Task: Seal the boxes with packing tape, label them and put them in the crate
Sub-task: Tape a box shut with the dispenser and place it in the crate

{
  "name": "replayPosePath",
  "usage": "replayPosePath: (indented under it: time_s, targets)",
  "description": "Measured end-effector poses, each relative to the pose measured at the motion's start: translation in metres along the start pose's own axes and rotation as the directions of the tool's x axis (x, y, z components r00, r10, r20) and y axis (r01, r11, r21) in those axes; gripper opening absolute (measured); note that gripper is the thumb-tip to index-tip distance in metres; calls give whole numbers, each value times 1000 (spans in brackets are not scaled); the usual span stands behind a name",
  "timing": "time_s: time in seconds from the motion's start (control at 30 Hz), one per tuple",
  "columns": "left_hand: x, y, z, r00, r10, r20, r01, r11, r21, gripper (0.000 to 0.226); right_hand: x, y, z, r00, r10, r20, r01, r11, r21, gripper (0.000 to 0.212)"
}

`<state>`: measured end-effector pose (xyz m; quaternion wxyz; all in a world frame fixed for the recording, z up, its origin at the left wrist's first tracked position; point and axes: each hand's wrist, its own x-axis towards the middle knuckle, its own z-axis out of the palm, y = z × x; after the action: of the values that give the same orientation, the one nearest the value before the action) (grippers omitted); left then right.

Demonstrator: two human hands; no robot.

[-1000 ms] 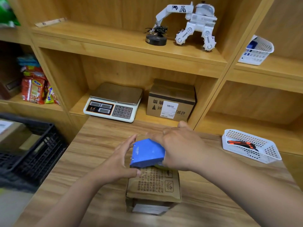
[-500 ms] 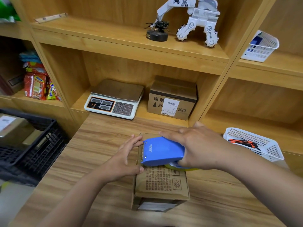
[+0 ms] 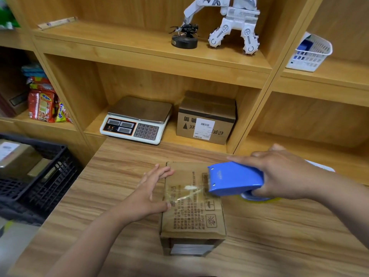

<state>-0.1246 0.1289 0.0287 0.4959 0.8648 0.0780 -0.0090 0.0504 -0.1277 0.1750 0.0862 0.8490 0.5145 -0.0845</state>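
Wooden table (image 3: 111,176) bears box (image 3: 192,218); right hand (image 3: 283,174) grips tape dispenser (image 3: 235,179)

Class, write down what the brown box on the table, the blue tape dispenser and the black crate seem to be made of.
The brown box: matte cardboard, seemingly; dull printed faces, folded flap edges. The blue tape dispenser: smooth, slightly glossy moulded plastic, probably; even colour, soft highlights. The black crate: likely rigid plastic; moulded lattice walls.
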Motion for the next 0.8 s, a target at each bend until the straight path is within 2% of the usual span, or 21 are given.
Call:
replayPosePath:
  time_s: [0.07, 0.17, 0.4, 0.6, 0.8]
  targets:
    - [1, 2, 1, 1000, -4, 19, 4, 1000, 15, 85, -12, 23, 5, 998, 47, 32, -48, 997, 59, 73]
    - [3, 4, 4, 1000, -2, 24, 2, 1000, 24, 84, -27, 42, 21, 998, 31, 56, -37, 993, 109, 72]
    - [4, 11, 5, 999, -30, 41, 31, 999, -19, 82, -53, 86, 49, 991, 117, -68, -108, 986, 128, 70]
    - [6, 15, 9, 998, -57, 37, 59, 997, -45, 84, -50, 79, 69, 989, 113, -99, -97, 983, 158, 70]
    - [0, 7, -1, 998, -49, 43, 53, 994, -99, 83, -27, 63, 98, 992, 123, -38, -114, 977, 180, 71]
